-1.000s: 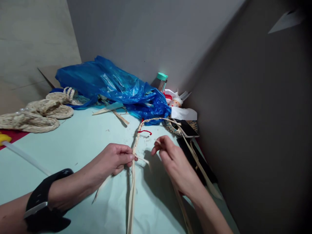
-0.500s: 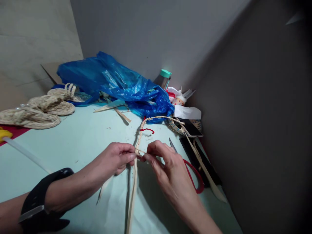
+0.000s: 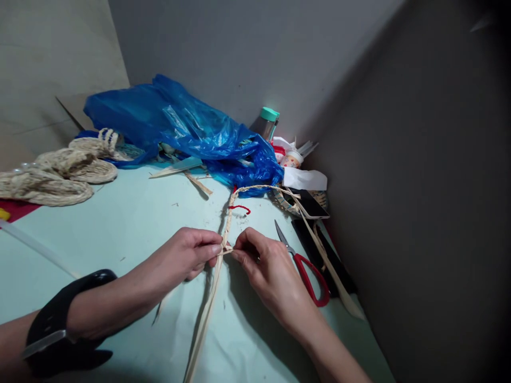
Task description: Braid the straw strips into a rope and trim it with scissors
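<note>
A pale straw braid (image 3: 228, 221) runs from the blue bag down to my fingers, with a curl of red cord (image 3: 240, 207) at its upper part. My left hand (image 3: 195, 250) pinches the braid at its lower end between thumb and forefinger. Opposite it, my right hand (image 3: 263, 260) pinches a thin straw strand (image 3: 227, 252) that crosses the braid. Loose straw strips (image 3: 205, 314) hang from there toward the near edge. Red-handled scissors (image 3: 310, 274) lie just right of my right hand, blades pointing away.
A crumpled blue plastic bag (image 3: 183, 127) lies at the back. Woven straw slippers (image 3: 48, 183) sit on the left. Toward the right are a phone (image 3: 313, 205), a paper cup (image 3: 293, 158), a green-lidded bottle (image 3: 266, 121) and a long straw strip (image 3: 335, 276). A grey wall (image 3: 419, 186) rises close on the right.
My right hand's strand has swung from above the crossing to slightly below it. The hanging strips now slant further left. The whole view has shifted slightly.
</note>
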Available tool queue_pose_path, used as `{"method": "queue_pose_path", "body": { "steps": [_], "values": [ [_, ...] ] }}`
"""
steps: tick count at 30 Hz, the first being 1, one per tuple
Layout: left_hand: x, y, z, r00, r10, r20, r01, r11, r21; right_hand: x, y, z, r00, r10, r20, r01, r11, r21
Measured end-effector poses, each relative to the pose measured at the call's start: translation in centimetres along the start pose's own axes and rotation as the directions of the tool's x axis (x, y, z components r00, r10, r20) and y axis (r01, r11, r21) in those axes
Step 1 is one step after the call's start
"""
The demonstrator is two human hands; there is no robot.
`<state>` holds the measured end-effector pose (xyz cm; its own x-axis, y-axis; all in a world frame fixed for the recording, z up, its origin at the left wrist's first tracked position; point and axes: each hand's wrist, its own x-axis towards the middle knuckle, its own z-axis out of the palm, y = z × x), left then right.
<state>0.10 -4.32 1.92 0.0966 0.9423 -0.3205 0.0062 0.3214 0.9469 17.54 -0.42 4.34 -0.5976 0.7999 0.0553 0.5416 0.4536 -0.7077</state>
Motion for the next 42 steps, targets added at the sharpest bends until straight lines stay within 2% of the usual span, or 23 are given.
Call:
{"method": "queue_pose_path", "body": {
  "steps": [6,10,14,18,21,25,29,34,39,42],
  "values": [
    [-0.1,0.0,0.5,1.000,-0.010,-0.023,0.012,0.997,0.082,0.0,0.3,0.9,0.989,-0.104,-0.104,0.068,0.951,-0.302],
    [-0.2,0.4,1.0,0.999,-0.010,-0.044,0.016,0.990,0.140,-0.3,0.1,1.2,0.981,-0.187,-0.055,0.133,0.846,-0.516],
    [-0.2,0.6,1.1,0.999,0.017,-0.052,-0.012,0.996,0.089,-0.5,-0.3,1.5,0.952,-0.301,-0.047,0.202,0.738,-0.644],
    [-0.1,0.4,0.9,0.999,0.010,-0.035,-0.010,1.000,0.011,-0.5,-0.4,1.6,0.947,-0.316,-0.061,0.201,0.727,-0.657],
    [-0.1,0.5,0.5,1.000,-0.013,0.017,0.015,0.993,-0.119,-0.4,-0.3,1.2,0.934,-0.356,-0.019,0.262,0.722,-0.640],
    [-0.3,1.3,-0.1,0.992,-0.081,0.099,0.107,0.948,-0.298,-0.2,-0.1,0.5,0.868,-0.496,0.037,0.390,0.634,-0.668],
    [-0.4,1.7,-0.4,0.993,-0.061,0.104,0.094,0.934,-0.345,-0.1,0.0,0.6,0.787,-0.616,0.022,0.434,0.528,-0.730],
    [-0.3,1.4,-0.6,0.994,-0.066,0.090,0.093,0.934,-0.345,0.0,-0.2,0.7,0.820,-0.572,0.027,0.414,0.561,-0.717],
    [-0.4,1.4,-0.5,0.990,-0.108,0.094,0.136,0.915,-0.381,0.3,0.2,0.3,0.789,-0.613,0.048,0.455,0.530,-0.716],
    [-0.4,1.3,-0.4,0.991,-0.104,0.080,0.127,0.916,-0.380,0.5,0.5,0.2,0.813,-0.581,0.037,0.441,0.572,-0.691]
  ]
}}
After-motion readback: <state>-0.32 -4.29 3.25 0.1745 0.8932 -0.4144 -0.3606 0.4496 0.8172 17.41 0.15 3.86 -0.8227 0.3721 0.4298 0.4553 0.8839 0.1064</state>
